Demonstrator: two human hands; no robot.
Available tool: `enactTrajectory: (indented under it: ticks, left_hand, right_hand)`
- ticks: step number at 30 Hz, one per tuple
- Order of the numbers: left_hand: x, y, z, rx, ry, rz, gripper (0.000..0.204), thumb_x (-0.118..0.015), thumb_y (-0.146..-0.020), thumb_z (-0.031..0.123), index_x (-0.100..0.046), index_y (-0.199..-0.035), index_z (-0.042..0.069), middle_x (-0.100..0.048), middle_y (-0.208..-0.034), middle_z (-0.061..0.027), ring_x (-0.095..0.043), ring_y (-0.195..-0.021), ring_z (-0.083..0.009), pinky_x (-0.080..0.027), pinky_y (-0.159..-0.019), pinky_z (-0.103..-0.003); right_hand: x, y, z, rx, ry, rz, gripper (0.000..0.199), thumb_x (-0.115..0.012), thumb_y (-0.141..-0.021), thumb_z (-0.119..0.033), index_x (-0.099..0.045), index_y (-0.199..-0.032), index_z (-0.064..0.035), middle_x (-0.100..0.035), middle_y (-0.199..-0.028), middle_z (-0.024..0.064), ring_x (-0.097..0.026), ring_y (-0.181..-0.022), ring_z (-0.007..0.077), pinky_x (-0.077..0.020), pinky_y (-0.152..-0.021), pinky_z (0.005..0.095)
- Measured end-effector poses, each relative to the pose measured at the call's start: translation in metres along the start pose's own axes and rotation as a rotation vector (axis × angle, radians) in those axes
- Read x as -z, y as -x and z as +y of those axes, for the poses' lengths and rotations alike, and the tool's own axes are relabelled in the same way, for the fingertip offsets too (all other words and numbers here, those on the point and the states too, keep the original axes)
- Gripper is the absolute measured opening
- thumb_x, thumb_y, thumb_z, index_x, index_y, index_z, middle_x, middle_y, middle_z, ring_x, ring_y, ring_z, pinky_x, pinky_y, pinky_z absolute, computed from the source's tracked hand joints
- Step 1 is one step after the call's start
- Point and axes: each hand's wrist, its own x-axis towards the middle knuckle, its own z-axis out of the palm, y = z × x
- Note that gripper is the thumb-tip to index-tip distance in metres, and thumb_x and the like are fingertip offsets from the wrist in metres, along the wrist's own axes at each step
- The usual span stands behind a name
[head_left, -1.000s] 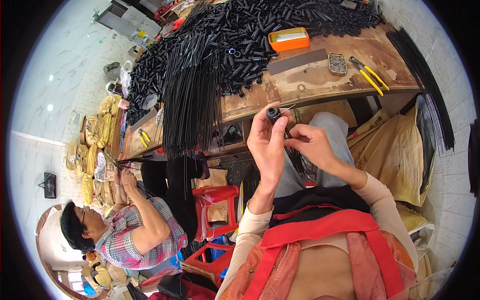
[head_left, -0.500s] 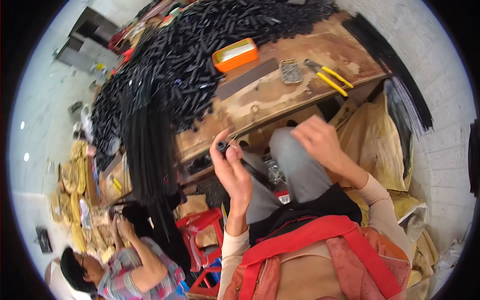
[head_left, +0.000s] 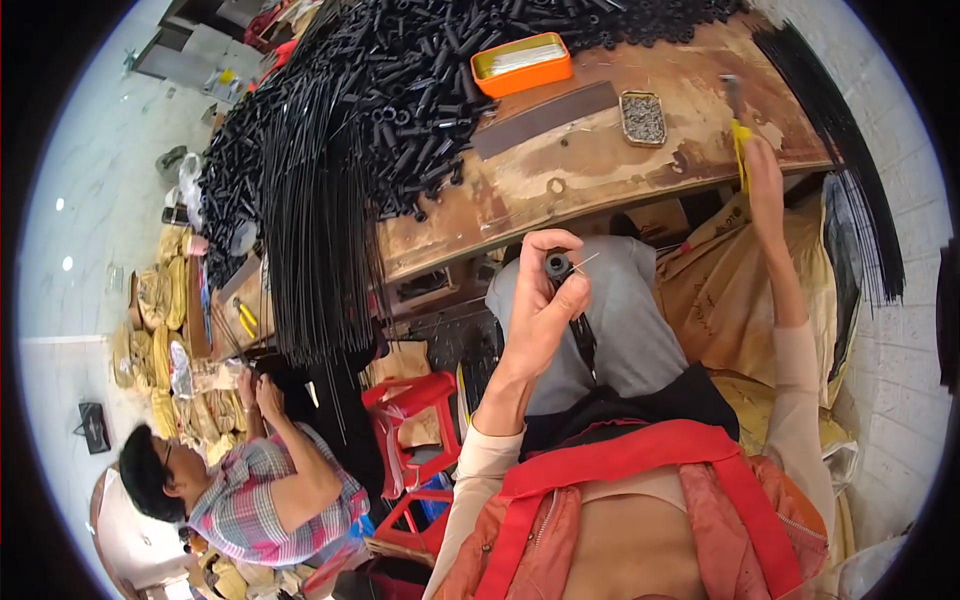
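Note:
My left hand point(head_left: 535, 315) is closed around a black tube point(head_left: 557, 265), whose round hollow end faces up above my lap. A thin light wire or pin point(head_left: 586, 262) sticks out beside that end, by my fingertips. Out to the right, my right hand point(head_left: 766, 185) grips the yellow handles of a pair of pliers point(head_left: 741, 140) at the table's edge. The metal head of the pliers points away from me over the wooden table point(head_left: 690, 95).
A heap of black tubes point(head_left: 430, 90) covers the far left tabletop, with long black strands point(head_left: 320, 230) hanging over the edge. An orange box point(head_left: 522, 82), a flat dark bar point(head_left: 545, 122) and a tin of small metal bits point(head_left: 642, 118) lie ahead. A co-worker point(head_left: 270, 480) sits at left.
My right hand has reached right and forward and taken hold of the pliers, which have turned on the table. My left hand still holds the tube. The view has shifted.

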Motion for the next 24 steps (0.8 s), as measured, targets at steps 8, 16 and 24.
enactTrajectory:
  ticks: [8,16,24]
  left_hand:
    - [-0.01,0.035,0.012,-0.035,-0.143,0.024,0.029,-0.06,-0.097,0.022,-0.054,-0.116,0.002,-0.044,-0.072,0.0029,-0.034,-0.063,-0.0075,-0.029,-0.059,-0.023]
    - [-0.018,0.071,0.024,-0.153,-0.28,-0.097,0.043,-0.06,-0.097,0.017,-0.051,-0.136,0.003,-0.053,-0.08,0.002,-0.047,-0.071,-0.006,-0.04,-0.066,-0.02]
    - [-0.02,0.094,0.032,-0.138,-0.307,-0.063,0.039,-0.06,-0.096,0.013,-0.053,-0.134,0.004,-0.056,-0.087,0.0039,-0.049,-0.072,-0.0031,-0.04,-0.065,-0.018]
  right_hand:
    - [0.04,0.075,-0.126,-0.394,-0.465,-0.935,0.029,-0.053,-0.096,-0.016,-0.055,-0.12,-0.0004,-0.06,-0.086,0.0052,-0.057,-0.076,0.011,-0.0459,-0.067,0.0244]
    - [0.037,0.115,-0.177,0.557,0.101,-0.489,0.067,-0.066,-0.074,0.006,-0.049,-0.137,-0.0078,-0.049,-0.119,0.0152,-0.05,-0.109,0.0352,-0.0421,-0.095,0.0432]
    - [0.035,0.118,-0.19,0.69,0.152,-0.43,0.064,-0.07,-0.073,0.001,-0.051,-0.134,-0.0068,-0.051,-0.112,0.0145,-0.052,-0.101,0.032,-0.0436,-0.083,0.0411]
